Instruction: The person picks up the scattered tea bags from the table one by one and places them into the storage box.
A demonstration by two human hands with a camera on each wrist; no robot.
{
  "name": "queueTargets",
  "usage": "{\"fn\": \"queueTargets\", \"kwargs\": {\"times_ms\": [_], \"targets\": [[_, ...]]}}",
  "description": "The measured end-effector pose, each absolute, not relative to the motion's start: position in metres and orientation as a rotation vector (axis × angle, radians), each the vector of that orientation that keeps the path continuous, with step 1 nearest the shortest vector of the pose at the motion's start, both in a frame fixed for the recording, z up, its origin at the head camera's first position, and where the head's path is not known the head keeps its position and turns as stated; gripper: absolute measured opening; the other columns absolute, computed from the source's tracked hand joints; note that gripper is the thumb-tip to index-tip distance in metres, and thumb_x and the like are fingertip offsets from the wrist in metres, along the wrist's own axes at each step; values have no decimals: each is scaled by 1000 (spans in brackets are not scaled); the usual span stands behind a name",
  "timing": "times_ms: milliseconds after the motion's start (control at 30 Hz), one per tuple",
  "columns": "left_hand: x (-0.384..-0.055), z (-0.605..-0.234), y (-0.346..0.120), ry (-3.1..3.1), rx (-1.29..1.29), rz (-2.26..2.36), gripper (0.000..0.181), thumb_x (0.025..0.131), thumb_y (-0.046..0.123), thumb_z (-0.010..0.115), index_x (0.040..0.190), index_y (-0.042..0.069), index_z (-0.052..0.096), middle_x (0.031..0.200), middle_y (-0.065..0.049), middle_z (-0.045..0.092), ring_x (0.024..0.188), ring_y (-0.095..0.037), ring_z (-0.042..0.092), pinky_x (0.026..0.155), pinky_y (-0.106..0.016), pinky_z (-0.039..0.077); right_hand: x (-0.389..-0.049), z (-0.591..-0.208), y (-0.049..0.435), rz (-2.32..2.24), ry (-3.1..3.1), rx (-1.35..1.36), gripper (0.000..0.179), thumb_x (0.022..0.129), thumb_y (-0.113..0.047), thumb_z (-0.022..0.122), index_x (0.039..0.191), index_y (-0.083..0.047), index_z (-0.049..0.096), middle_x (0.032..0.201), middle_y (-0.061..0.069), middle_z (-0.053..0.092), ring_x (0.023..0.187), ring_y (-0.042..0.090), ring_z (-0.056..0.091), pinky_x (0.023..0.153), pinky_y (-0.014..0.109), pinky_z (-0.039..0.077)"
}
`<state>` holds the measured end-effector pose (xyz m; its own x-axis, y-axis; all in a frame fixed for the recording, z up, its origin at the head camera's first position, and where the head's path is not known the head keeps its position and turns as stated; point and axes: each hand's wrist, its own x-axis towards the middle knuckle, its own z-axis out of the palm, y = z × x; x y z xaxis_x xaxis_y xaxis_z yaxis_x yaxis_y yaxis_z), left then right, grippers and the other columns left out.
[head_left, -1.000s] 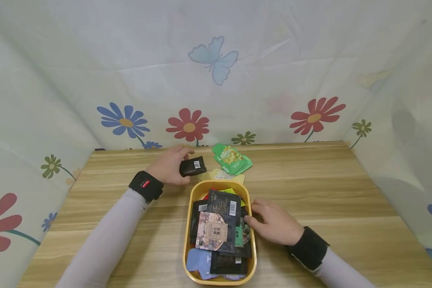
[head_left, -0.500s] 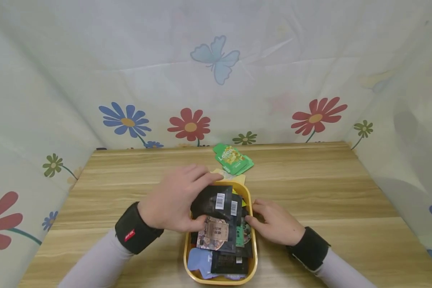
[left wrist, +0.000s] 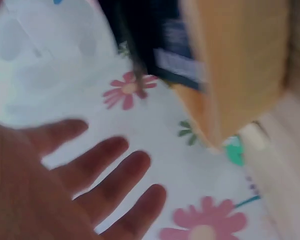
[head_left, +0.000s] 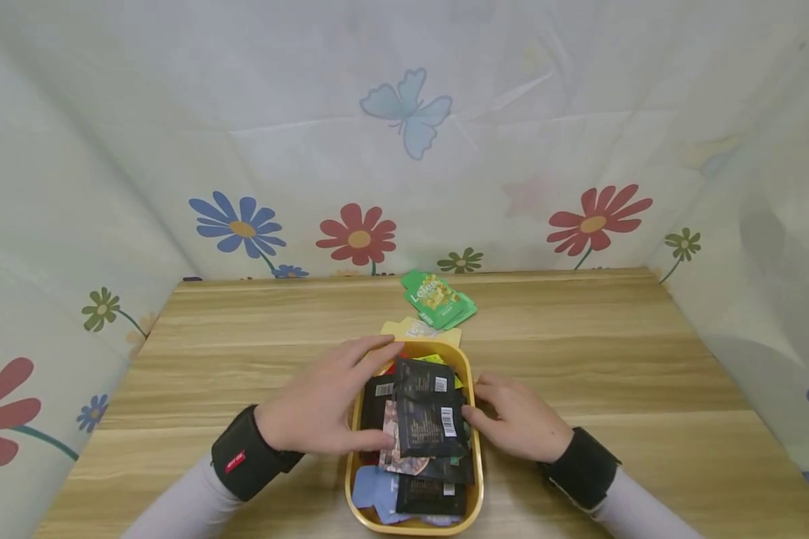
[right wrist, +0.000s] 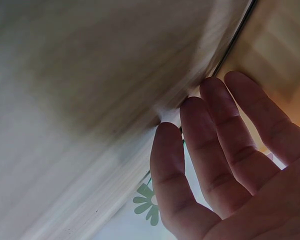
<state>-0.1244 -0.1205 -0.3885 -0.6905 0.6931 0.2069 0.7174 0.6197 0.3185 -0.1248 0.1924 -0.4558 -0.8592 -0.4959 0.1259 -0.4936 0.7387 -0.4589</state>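
A yellow plastic bin [head_left: 473, 494] holds a heap of flat sachets. On top lies a black sachet [head_left: 426, 434] with a white barcode, partly over a sachet with a pink floral print [head_left: 404, 463]. My left hand [head_left: 323, 397] hovers at the bin's left rim, fingers spread and thumb tip over the floral sachet. The left wrist view shows its fingers [left wrist: 115, 177] apart with nothing between them. My right hand [head_left: 522, 419] rests at the bin's right side, thumb tip at the rim. In the right wrist view its fingers [right wrist: 235, 135] are nearly straight, with tips close to the bin wall.
Behind the bin, pale yellow sachets [head_left: 421, 329] lie on the wooden table [head_left: 613, 352], partly hidden by its rim. Several green sachets [head_left: 440, 301] are stacked farther back. A blue sachet [head_left: 374, 490] is at the bin's front left. A flower-print curtain [head_left: 546, 135] surrounds the table.
My left hand brought a black sachet from the table into the bin and let go of it on the heap; it has since drawn back slightly left. My right hand has stayed in place.
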Motion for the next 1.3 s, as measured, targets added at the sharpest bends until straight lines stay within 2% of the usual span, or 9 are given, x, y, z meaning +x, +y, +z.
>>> {"fn": "queueTargets", "kwargs": {"times_ms": [167,333,400,533,667,900,1033,1133,1300], "targets": [[-131,-405,-134,-2832,-957,-665,93,83,65,63,157,17,34,151,1,43,132,-15,45,105,-38,43,-125,-455,191,-768,2910,-815,30,96,-47,53,98,-22,69,85,-15,53,76,5,50,70,27,47],[-132,-421,-145,-2899,-776,-883,79,89,50,65,153,12,40,133,-2,55,109,-13,59,82,-31,53,-125,-454,190,-779,2900,-816,30,97,-47,53,99,-21,69,86,-15,54,77,4,50,71,28,47],[-132,-428,-147,-2921,-773,-1018,73,91,44,64,152,11,40,128,-3,56,100,-10,62,76,-29,53,-125,-454,190,-785,2900,-825,31,97,-47,52,99,-21,69,86,-15,54,77,5,51,71,28,47],[-132,-440,-149,-2940,-831,-1277,71,94,34,62,155,9,35,128,-7,55,88,-8,65,74,-29,54,-127,-452,192,-808,2872,-822,32,100,-45,48,101,-22,70,89,-15,56,80,5,53,75,30,49],[-131,-447,-148,-2934,-847,-1461,70,96,28,60,157,12,30,133,-12,53,83,-11,66,72,-31,54,-136,-445,195,-894,2798,-725,35,103,-40,43,111,-21,71,97,-13,63,92,7,58,85,36,50],[-129,-451,-145,-2947,-765,-1747,73,99,27,56,160,15,20,142,-18,45,85,-18,67,69,-35,56,-185,-432,191,-888,2956,-666,33,95,-36,57,111,-10,71,102,1,63,95,19,61,83,41,53],[-128,-452,-145,-2937,-722,-1919,74,99,26,55,161,14,16,145,-21,40,90,-22,67,69,-38,57,-221,-428,183,-742,3070,-758,48,89,-38,64,124,-6,66,116,9,60,102,25,60,87,45,52],[-128,-455,-146,-2932,-697,-1997,74,99,26,54,161,15,15,144,-21,40,85,-24,67,66,-40,57,-246,-429,177,-617,3091,-846,58,87,-39,67,134,-5,61,125,15,57,108,30,57,92,46,49],[-130,-460,-147,-2924,-671,-2046,73,99,26,54,161,16,17,143,-21,41,73,-27,68,62,-42,57,-277,-439,167,-367,3067,-872,67,90,-45,62,147,-11,53,145,23,47,131,39,46,108,50,37]]}}
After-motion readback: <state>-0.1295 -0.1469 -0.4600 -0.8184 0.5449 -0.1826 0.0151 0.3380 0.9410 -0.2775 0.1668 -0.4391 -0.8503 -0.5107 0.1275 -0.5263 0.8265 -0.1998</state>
